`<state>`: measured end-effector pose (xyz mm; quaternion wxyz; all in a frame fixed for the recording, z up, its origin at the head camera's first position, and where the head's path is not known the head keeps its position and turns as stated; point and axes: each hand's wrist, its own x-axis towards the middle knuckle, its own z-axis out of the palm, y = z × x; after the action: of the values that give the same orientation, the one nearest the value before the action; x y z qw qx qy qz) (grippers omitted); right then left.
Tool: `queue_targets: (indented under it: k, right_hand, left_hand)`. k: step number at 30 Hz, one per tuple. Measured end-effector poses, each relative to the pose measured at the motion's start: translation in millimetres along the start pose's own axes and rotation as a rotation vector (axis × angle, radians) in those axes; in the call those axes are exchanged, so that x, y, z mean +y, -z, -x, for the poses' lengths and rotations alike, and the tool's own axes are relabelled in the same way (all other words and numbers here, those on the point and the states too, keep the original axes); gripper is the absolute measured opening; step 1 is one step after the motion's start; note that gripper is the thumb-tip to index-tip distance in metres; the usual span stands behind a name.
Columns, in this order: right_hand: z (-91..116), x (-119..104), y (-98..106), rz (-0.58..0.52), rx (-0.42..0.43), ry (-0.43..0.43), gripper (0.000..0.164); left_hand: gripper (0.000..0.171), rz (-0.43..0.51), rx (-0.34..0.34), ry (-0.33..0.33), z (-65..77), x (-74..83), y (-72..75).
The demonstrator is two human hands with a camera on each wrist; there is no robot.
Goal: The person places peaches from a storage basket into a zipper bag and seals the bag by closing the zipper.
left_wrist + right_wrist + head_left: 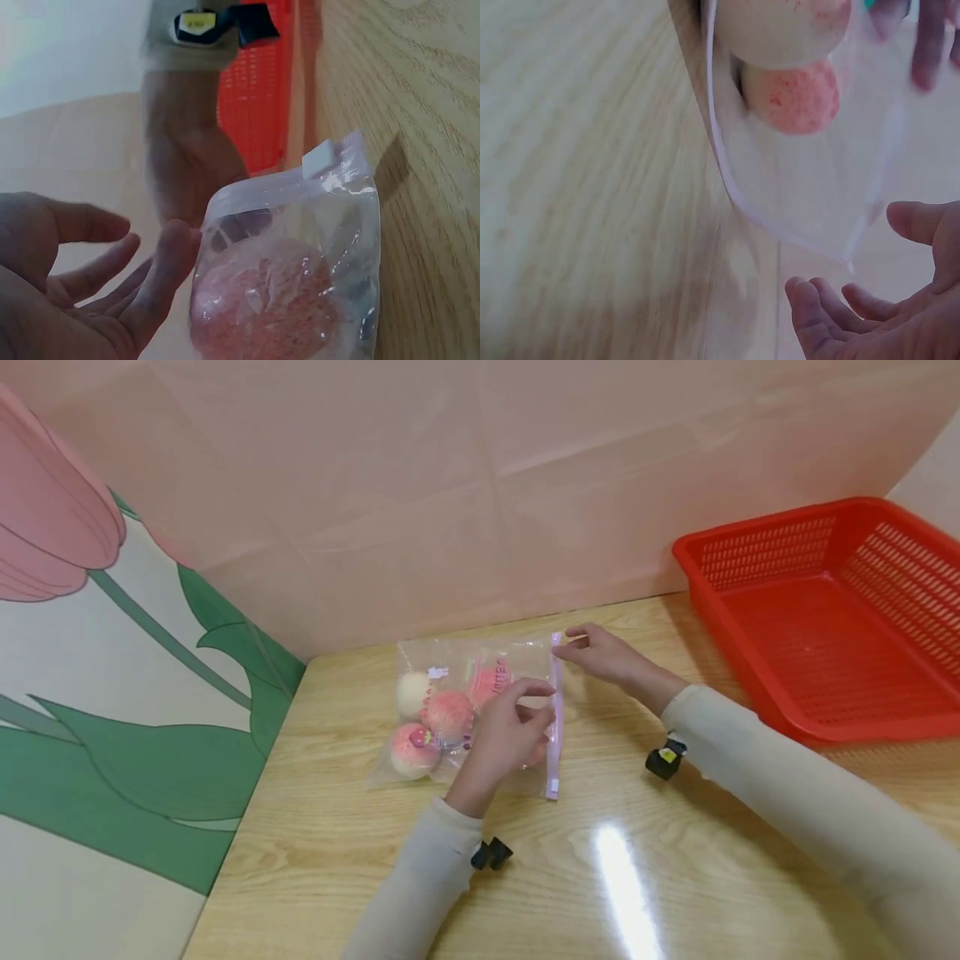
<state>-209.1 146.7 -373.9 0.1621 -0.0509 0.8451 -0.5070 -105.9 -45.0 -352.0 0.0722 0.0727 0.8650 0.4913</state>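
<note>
A clear zip bag lies on the table with several pink-and-white peaches inside. Its lilac zip strip runs along the right side, and a white slider sits at the strip's near end. In the right wrist view the bag's mouth gapes. My left hand is over the bag, its fingertips by the strip; the left wrist view shows thumb and fingers apart with nothing between them. At the strip's far end is my right hand, thumb and fingers spread and holding nothing in the right wrist view.
A red plastic basket with lattice sides stands at the right of the wooden table. Pink cloth hangs behind the table, and a panel with painted tulips borders the left. Each sleeve carries a small black wrist device.
</note>
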Motion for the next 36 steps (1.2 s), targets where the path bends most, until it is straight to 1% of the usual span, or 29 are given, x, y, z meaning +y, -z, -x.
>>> queue_targets:
  k: [2,4,5,6,8,11,12,13,15,20,23,27,30,36]
  right_hand:
    - [-7,-1,0,-0.024,-0.014,-0.001,0.07]
    - [-14,-1,2,-0.039,-0.022,-0.005,0.067]
    - [-17,-2,3,-0.044,-0.024,-0.009,0.065]
    - [-20,-1,4,-0.049,-0.024,-0.012,0.063]
    - [-24,-2,6,-0.054,-0.025,-0.021,0.058]
    - [-30,-1,6,-0.054,-0.015,-0.023,0.052]
    - [-32,-1,5,-0.053,-0.008,-0.021,0.049]
    - [-33,-1,4,-0.05,-0.001,-0.019,0.047]
    - [-36,0,3,-0.043,0.016,-0.01,0.042]
    - [-34,5,4,-0.031,0.038,0.001,0.034]
    - [-31,9,8,-0.018,0.047,-0.006,0.033]
    - [-24,16,15,-0.016,0.052,-0.027,0.036]
    - [-16,21,19,-0.021,0.056,-0.05,0.038]
    - [0,31,25,-0.053,0.08,-0.068,0.038]
  left_hand:
    - [0.02,0.017,0.053,-0.028,1.8,-1.1,3.2]
    - [0.017,-0.005,0.097,-0.056,4.0,-3.2,8.8]
    - [0.016,-0.04,0.116,-0.068,5.3,-5.2,11.9]
    - [0.016,-0.103,0.137,-0.085,6.6,-7.6,14.9]
    - [0.017,-0.226,0.16,-0.09,8.9,-12.7,19.9]
    - [0.021,-0.397,0.17,-0.08,10.4,-19.0,23.4]
    - [0.024,-0.43,0.164,-0.075,10.5,-19.9,23.6]
    - [0.025,-0.444,0.152,-0.066,10.7,-20.4,23.6]
    - [0.027,-0.457,0.137,-0.059,10.9,-21.0,23.2]
    - [0.029,-0.461,0.135,-0.051,12.0,-22.2,21.7]
    - [0.029,-0.47,0.145,-0.052,12.4,-22.8,21.1]
    - [0.028,-0.472,0.163,-0.054,13.0,-24.3,21.0]
    - [0.028,-0.474,0.169,-0.072,12.9,-25.7,20.9]
    - [0.025,-0.469,0.174,-0.154,10.5,-28.0,20.7]
